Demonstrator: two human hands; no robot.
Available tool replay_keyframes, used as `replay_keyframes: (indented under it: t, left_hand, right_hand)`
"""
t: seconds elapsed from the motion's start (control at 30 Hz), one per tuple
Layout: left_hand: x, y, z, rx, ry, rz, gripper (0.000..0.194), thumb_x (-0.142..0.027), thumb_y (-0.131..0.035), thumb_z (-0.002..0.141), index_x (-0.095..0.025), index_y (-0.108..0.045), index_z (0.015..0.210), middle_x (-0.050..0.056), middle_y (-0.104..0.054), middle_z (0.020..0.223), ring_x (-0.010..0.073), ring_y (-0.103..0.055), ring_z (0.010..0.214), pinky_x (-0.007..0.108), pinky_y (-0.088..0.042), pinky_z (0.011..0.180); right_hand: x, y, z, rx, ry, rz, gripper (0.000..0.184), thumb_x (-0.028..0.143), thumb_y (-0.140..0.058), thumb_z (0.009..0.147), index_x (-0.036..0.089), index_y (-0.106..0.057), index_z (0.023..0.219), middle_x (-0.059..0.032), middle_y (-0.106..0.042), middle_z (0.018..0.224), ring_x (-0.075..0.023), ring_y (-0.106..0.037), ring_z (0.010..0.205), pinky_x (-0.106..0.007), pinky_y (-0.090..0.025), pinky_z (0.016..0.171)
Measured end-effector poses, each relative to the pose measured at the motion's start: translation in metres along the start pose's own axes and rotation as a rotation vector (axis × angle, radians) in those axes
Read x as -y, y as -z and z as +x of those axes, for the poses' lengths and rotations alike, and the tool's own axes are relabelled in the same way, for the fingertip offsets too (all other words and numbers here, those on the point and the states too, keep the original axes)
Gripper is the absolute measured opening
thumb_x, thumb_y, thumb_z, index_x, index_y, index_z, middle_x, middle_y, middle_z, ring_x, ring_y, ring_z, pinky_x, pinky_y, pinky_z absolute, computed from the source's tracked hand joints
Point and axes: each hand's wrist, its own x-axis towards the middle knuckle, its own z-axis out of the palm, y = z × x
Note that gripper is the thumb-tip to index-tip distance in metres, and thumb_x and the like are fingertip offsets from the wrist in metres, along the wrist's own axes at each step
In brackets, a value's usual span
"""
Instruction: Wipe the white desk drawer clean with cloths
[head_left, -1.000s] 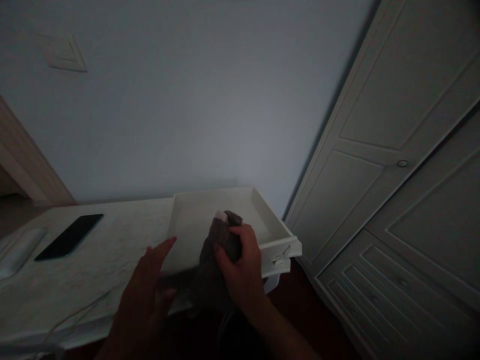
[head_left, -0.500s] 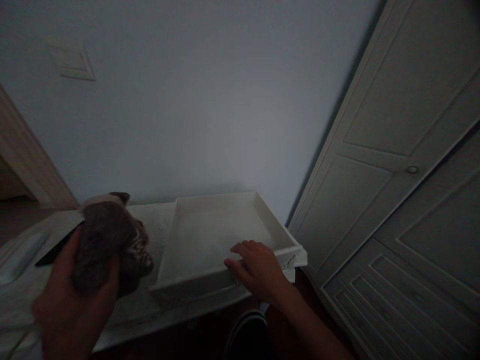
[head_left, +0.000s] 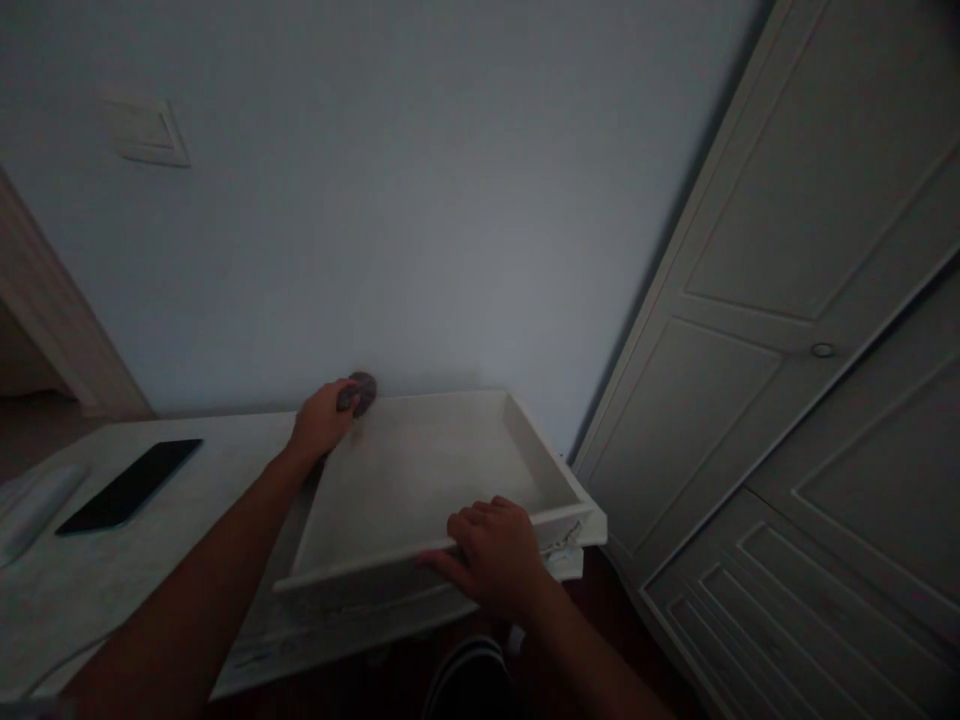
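White drawer (head_left: 442, 470), one: open side up on the counter, far rim toward the wall, right wall running out toward the wardrobe. Interior shows its floor from side to side, leaving broad room between the walls. Small dark marks at the front right corner.

Dark bundle (head_left: 364, 390), one, brownish-grey: at the drawer's far left corner, close to the wall (head_left: 450, 200). Only its end shows past the fingers; whether it touches wall or rim cannot be told.

Left hand (head_left: 322, 425): grip closed on the dark bundle, forearm laid slantwise over the counter and alongside the drawer's left edge.

Right hand (head_left: 495, 555): grip curled on the drawer's front edge, right of its middle, fingers at the rim, thumb pointing left along it. Firmness of hold cannot be told.

Counter (head_left: 202, 500), one, pale and faintly mottled: back edge meets the wall; open surface lies between the left forearm and the phone.

Phone (head_left: 131, 487), one, dark, flat: on the counter's left part, well apart from both hands. White object (head_left: 41, 510), one, rounded: just left of the phone. Thin cable (head_left: 71, 660), one: near the front left, running to the forearm.

Wardrobe (head_left: 720, 350), one, grey, panelled: right side, a narrow gap from the drawer's front right corner.
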Motion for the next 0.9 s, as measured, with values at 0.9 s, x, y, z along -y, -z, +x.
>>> replay_keyframes:
  t: [0.9]
  left_hand:
    - [-0.004, 0.004, 0.001, 0.048, -0.035, 0.146, 0.055, -0.055, -0.054, 0.087, -0.018, -0.07, 0.123, 0.018, -0.075, 0.125, 0.0359, -0.069, 0.116, 0.05, -0.053, 0.102]
  right_hand:
    - [0.0, -0.004, 0.001, -0.002, -0.001, -0.002, 0.066, 0.08, -0.044, 0.097, 0.021, -0.069, 0.08, -0.0044, -0.076, 0.08, -0.0214, -0.071, 0.077, -0.035, -0.039, 0.072]
